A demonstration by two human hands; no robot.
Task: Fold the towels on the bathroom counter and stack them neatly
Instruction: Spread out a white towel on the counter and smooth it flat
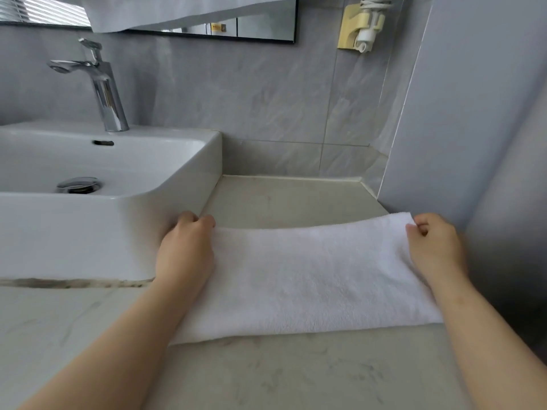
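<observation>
A white towel (pixel 310 279) lies spread across the pale marble counter (pixel 281 377), to the right of the sink. My left hand (pixel 186 247) pinches its far left corner, right beside the basin's side wall. My right hand (pixel 433 247) pinches the far right corner, close to the grey side wall. The far edge is lifted a little off the counter and sags between my hands. The near edge rests flat on the counter. Both forearms reach in from the bottom of the view.
A white rectangular basin (pixel 88 232) with a chrome tap (pixel 103 93) stands on the left. Grey tiled wall runs behind, a side wall (pixel 473 113) closes the right. A wall-mounted hairdryer holder (pixel 361 25) hangs above. Bare counter (pixel 290 199) lies beyond the towel.
</observation>
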